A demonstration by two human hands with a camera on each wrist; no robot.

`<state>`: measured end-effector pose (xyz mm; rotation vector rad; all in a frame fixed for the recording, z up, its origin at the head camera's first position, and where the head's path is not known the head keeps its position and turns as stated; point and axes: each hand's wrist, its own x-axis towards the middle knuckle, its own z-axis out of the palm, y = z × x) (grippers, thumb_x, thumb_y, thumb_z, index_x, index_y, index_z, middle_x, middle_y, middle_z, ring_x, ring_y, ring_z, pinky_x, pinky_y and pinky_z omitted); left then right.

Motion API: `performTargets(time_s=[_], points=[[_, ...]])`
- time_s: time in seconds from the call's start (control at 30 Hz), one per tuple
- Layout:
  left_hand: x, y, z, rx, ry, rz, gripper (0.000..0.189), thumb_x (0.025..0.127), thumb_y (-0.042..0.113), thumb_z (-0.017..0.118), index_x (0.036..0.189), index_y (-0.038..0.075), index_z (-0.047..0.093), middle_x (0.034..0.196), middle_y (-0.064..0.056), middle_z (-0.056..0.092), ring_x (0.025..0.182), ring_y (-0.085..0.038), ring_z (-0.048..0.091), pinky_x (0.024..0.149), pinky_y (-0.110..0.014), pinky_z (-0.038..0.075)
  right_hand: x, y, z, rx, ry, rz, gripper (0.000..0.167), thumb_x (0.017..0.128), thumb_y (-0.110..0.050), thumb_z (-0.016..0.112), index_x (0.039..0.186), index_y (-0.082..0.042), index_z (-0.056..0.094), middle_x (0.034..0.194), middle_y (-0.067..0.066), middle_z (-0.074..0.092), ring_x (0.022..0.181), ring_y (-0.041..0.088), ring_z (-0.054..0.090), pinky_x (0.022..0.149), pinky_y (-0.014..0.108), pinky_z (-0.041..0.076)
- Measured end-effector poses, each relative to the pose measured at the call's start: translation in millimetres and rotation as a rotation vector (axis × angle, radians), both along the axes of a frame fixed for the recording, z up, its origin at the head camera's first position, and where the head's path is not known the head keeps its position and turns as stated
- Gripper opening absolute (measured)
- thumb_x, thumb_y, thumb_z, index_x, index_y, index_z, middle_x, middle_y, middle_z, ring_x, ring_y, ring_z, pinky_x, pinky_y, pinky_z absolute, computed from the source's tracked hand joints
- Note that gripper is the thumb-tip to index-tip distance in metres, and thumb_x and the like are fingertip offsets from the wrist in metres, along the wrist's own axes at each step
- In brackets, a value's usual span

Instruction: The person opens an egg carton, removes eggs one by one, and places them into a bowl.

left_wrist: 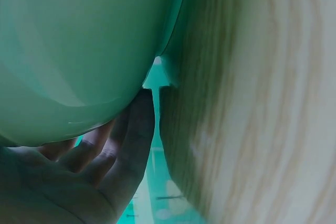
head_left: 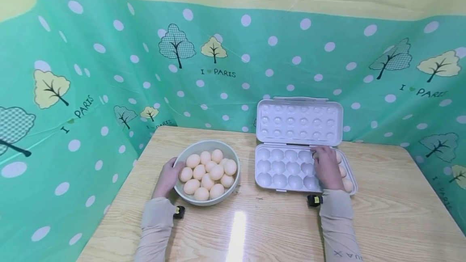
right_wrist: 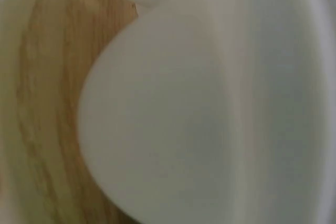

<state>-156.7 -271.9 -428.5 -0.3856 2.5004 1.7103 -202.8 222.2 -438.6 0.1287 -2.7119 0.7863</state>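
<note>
A round pale bowl (head_left: 206, 203) heaped with eggs (head_left: 199, 172) stands on the left of the table. My left hand (head_left: 168, 177) grips its left side, thumb at the rim; in the left wrist view its fingers (left_wrist: 137, 129) lie along the bowl's outer wall (left_wrist: 79, 45). On the right, a white egg box (head_left: 277, 189) lies with its lid (head_left: 299, 122) raised. My right hand (head_left: 327, 167) reaches down over its right part, fingertips at the back cups. Several eggs (head_left: 347, 185) sit in the far right column. I cannot tell whether this hand holds an egg.
The wooden table (head_left: 276, 229) carries both containers, with bare wood between them. A green dotted curtain (head_left: 225, 68) hangs behind and beside the table. In the right wrist view, the egg box's rounded cup (right_wrist: 157, 114) fills most of the picture, blurred.
</note>
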Motion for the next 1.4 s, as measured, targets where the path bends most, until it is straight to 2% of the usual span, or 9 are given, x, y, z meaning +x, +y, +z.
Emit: performTargets(time_s=[0.37, 0.67, 1.0, 1.27, 1.4], points=[[0.2, -0.1, 0.7, -0.006, -0.005, 0.0, 0.05, 0.105, 0.026, 0.039, 0.146, -0.003, 0.04, 0.148, -0.028, 0.043, 0.14, -0.041, 0.04, 0.118, -0.053, 0.031, 1.5, -0.7, 2.9, -0.036, 0.005, -0.016, 0.027, 0.086, 0.014, 0.056, 0.112, 0.011, 0.064, 0.119, 0.03, 0.053, 0.117, 0.048, 0.044, 0.101, 0.061, 0.038], [1.1, 0.5, -1.0, -0.002, -0.008, 0.002, 0.052, 0.105, 0.027, 0.039, 0.147, -0.002, 0.039, 0.148, -0.027, 0.043, 0.139, -0.041, 0.041, 0.117, -0.053, 0.032, -0.4, 3.5, 0.2, -0.069, -0.017, -0.063, 0.025, 0.09, 0.007, 0.061, 0.114, 0.007, 0.064, 0.12, 0.029, 0.051, 0.12, 0.049, 0.042, 0.098, 0.062, 0.04], [0.1, 2.3, -2.4, 0.016, -0.01, 0.005, 0.052, 0.104, 0.028, 0.04, 0.147, -0.001, 0.04, 0.149, -0.026, 0.044, 0.139, -0.04, 0.041, 0.118, -0.053, 0.032, -0.1, 4.0, 2.3, -0.013, -0.132, -0.09, 0.027, 0.096, -0.003, 0.056, 0.121, 0.008, 0.06, 0.126, 0.029, 0.047, 0.121, 0.049, 0.043, 0.098, 0.063, 0.043], [-0.7, 0.5, -1.7, 0.021, -0.013, 0.007, 0.052, 0.104, 0.027, 0.04, 0.147, -0.001, 0.04, 0.149, -0.026, 0.043, 0.14, -0.04, 0.04, 0.118, -0.053, 0.031, 0.1, 7.4, -1.0, -0.078, -0.06, -0.056, 0.029, 0.093, 0.0, 0.059, 0.121, 0.008, 0.059, 0.125, 0.03, 0.048, 0.116, 0.047, 0.045, 0.091, 0.06, 0.044], [-1.5, -0.2, -1.7, 0.009, -0.005, 0.01, 0.051, 0.104, 0.027, 0.041, 0.146, -0.001, 0.041, 0.149, -0.026, 0.043, 0.14, -0.04, 0.04, 0.119, -0.052, 0.03, -0.5, 8.2, -2.1, -0.11, -0.046, -0.056, 0.031, 0.093, -0.001, 0.062, 0.123, 0.007, 0.059, 0.126, 0.028, 0.046, 0.117, 0.046, 0.046, 0.093, 0.06, 0.044]])
